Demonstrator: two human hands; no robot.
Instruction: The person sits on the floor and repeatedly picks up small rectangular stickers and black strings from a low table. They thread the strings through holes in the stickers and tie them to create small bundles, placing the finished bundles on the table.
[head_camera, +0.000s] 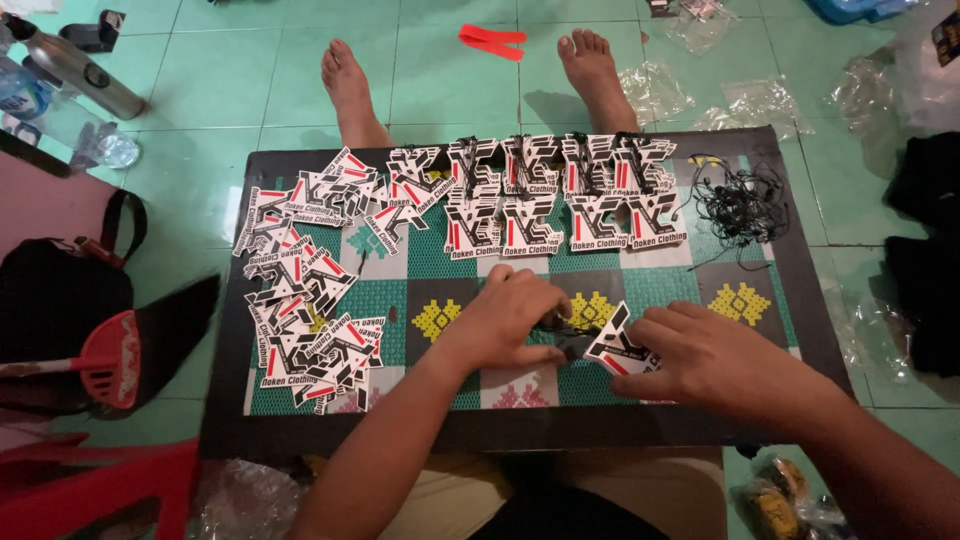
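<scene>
1. The left hand pinches a thin black string; the right hand grips a white, black and red angular card tag, lying on the counter between both hands.
2. Judged best: keep the tag flat and steady, string fed close at its edge.
3. Loose tags lie piled left, rows of finished tags behind, tangled strings right; green tiled floor around.
</scene>
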